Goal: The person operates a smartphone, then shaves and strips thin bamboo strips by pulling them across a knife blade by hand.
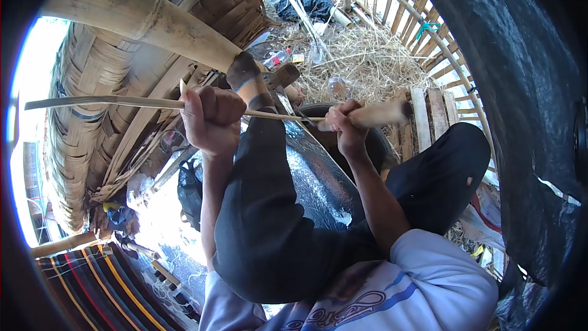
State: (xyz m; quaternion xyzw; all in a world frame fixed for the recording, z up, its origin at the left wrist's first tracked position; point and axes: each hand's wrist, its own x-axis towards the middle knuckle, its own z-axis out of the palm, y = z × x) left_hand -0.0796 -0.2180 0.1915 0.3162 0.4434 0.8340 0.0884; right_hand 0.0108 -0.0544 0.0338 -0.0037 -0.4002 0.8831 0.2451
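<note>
A long, thin bamboo strip (104,100) runs nearly level across the view, in front of my raised knee. My left hand (213,119) is closed around it, with the thumb up, and its free end sticks out far to the left. My right hand (349,127) grips a knife with a thick, pale handle (383,114) that points right. The small dark blade (310,121) touches or lies right beside the strip's right end. Fingers partly hide where the blade meets the handle. Beneath the strip shows my bare foot (254,91).
A thick bamboo pole (147,18) slants across the upper left, above large woven bamboo baskets (101,67). Dry straw (380,58) and litter cover the ground ahead. A dark round tub or tyre (383,147) lies behind my right hand. Black sheeting (520,86) hangs at right beside a slatted fence (422,12).
</note>
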